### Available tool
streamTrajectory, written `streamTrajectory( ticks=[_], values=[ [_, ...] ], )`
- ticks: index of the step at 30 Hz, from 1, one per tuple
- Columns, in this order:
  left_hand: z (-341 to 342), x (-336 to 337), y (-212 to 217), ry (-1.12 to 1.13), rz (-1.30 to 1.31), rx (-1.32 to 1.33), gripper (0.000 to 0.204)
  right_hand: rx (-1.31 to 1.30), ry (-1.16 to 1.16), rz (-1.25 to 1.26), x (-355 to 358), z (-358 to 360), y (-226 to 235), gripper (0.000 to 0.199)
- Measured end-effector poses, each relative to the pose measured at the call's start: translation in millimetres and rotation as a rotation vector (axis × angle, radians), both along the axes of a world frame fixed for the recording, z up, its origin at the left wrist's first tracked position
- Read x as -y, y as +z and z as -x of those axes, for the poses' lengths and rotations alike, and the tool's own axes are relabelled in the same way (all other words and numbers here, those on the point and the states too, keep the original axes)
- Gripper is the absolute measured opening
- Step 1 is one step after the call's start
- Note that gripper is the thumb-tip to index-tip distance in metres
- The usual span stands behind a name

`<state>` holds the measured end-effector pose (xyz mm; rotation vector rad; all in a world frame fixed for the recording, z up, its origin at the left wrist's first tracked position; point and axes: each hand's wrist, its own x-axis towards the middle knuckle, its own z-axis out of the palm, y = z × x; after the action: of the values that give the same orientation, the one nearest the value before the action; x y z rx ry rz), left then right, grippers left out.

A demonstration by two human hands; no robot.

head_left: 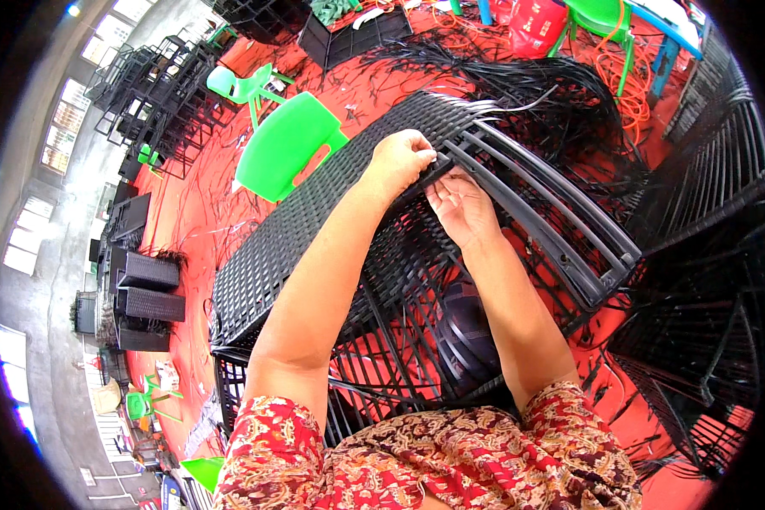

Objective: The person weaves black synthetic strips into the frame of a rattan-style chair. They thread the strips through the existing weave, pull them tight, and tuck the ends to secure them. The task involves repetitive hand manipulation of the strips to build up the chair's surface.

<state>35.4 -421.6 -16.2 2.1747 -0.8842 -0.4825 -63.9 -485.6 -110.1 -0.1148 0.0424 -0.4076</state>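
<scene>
Across the middle of the view, the weave (287, 234) lay on a slant in front of the person, running up to bare rails (540, 229) at its right end. Loose strips (523, 108) stuck out at the far edge. Both hands were at the near edge, by the rails. Left hand (404, 159) on top, thumb and forefinger pinched closed; couldn't tell if anything sat between them. Right hand (463, 208) just below, palm up, fingers half curled, tips partly hidden under the edge; couldn't tell if they gripped.

Looked like threading round the edge. My read on doing it well: feed from below with the right, draw snug from above with the left, keep it flat, no twist, pack each row tight before letting go. Snag risk from those loose strips; best kept clear of the rails.
</scene>
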Motion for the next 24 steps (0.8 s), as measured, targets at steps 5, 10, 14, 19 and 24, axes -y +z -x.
streamTrajectory(
  ticks=[5,10,14,19,24],
  values=[
    [-1.6,-5.1,-13.4,-0.040,0.062,0.115,0.011,0.053,0.004,-0.129,0.1,0.4,2.3,0.026],
    [3.1,-3.3,-13.5,-0.051,0.105,0.182,0.017,0.107,0.051,-0.126,-1.4,-6.0,-6.6,0.032],
    [-5.8,3.0,-13.8,-0.074,0.085,0.144,0.020,0.148,0.003,0.025,3.3,-8.4,-8.1,0.029],
    [3.8,8.7,-1.2,-0.147,-0.011,0.471,0.017,0.045,-0.186,0.208,12.8,-6.7,-9.0,0.036],
    [6.5,13.3,-3.5,-0.158,-0.060,0.602,0.017,0.046,-0.250,0.188,6.0,-7.3,-11.0,0.033]
  ],
)
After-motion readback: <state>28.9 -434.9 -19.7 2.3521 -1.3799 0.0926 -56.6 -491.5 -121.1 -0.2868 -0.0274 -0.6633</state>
